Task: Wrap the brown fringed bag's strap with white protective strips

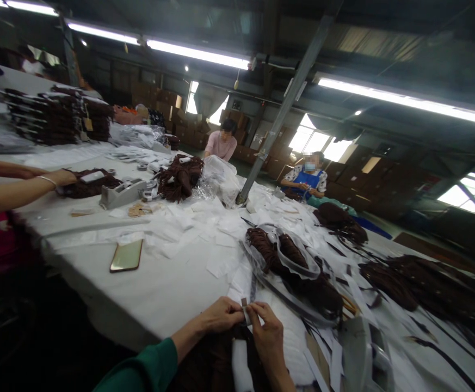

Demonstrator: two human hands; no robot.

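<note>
Close to the table edge, my left hand [223, 314] and my right hand [267, 332] meet, each with thumb and fingers pinched. Between them is a small brown and whitish strip [244, 310]; whether it is a label or a piece of tape I cannot make out. Directly beneath lies a dark brown fabric bundle [213, 362], with a white rolled piece [241, 365] lying along it. My right wrist partly covers this bundle. Ahead and to the right, more brown bundles [290, 253] lie in clear plastic.
A phone [126, 256] lies on the white table [180, 283] to the left. Grey tape dispensers stand at lower right [363, 354] and far left [123, 193]. White sheets [221, 228] cover the middle. A co-worker's arm [25, 188] reaches in from the left; two people work across the table.
</note>
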